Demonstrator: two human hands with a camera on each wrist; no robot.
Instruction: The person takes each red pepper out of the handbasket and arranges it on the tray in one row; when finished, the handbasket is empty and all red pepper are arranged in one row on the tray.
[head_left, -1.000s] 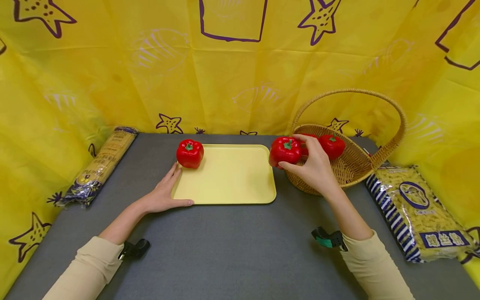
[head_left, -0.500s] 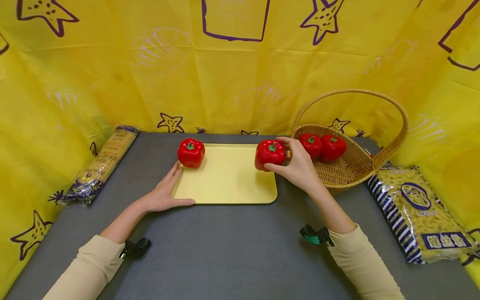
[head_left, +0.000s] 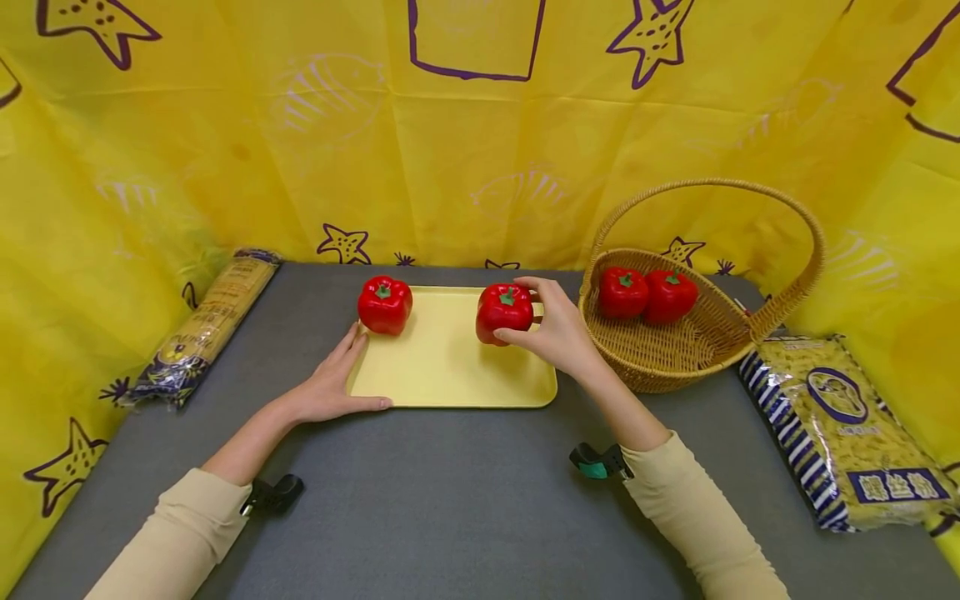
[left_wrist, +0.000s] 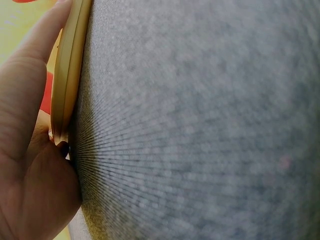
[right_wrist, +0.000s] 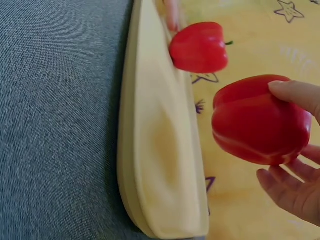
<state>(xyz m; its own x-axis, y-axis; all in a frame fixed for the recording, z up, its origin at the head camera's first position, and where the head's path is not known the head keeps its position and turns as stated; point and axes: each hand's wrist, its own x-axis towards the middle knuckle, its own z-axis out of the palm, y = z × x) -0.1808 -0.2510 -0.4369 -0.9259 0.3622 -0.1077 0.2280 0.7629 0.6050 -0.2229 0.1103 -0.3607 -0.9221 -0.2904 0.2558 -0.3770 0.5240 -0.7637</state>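
My right hand (head_left: 553,327) holds a red bell pepper (head_left: 505,310) with a green stem between thumb and fingers, over the right half of the yellow tray (head_left: 442,375). In the right wrist view, this pepper (right_wrist: 260,120) hangs above the tray surface, with its shadow below. A second bell pepper (head_left: 385,306) sits upright at the tray's back left corner. My left hand (head_left: 326,389) lies spread around the front left corner, fingers straight against the left edge and thumb along the front rim. That thumb (left_wrist: 25,100) lies beside the rim in the left wrist view.
Two more red bell peppers (head_left: 670,297) lie in a wicker basket (head_left: 675,350) with a tall handle, right of the tray. A bag of dried noodles (head_left: 847,425) rests at far right, and a long yellow packet (head_left: 210,325) at left. A yellow patterned cloth (head_left: 465,167) hangs behind the grey table.
My right hand has carried the bell pepper leftward from beside the basket to over the tray. The left hand has stayed at the tray's corner.
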